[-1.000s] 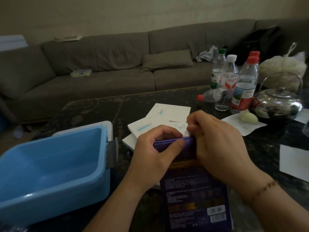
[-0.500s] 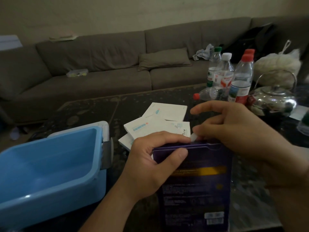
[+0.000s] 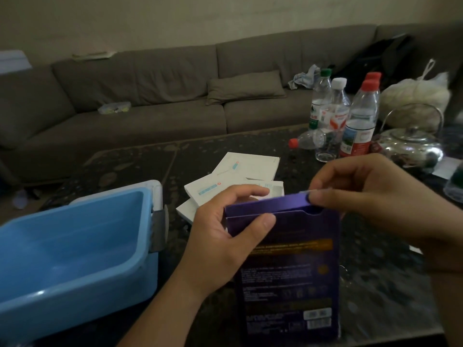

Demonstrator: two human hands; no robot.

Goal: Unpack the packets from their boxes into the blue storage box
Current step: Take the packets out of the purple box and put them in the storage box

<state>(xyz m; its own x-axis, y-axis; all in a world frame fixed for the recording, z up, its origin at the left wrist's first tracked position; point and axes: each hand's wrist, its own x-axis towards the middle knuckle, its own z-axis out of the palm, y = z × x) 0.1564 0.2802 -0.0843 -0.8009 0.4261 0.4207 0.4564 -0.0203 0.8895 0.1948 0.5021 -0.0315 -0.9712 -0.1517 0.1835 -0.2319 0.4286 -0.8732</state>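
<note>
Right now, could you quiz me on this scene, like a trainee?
1. True or false: the blue storage box already has packets in it.
2. Which hand pinches the flap of the purple box: A left hand, B right hand?
3. What lies behind the purple box on the table?

Key: 1 false, nothing shows inside it. 2 B; the left hand grips the box's top corner. 3 white boxes.
</note>
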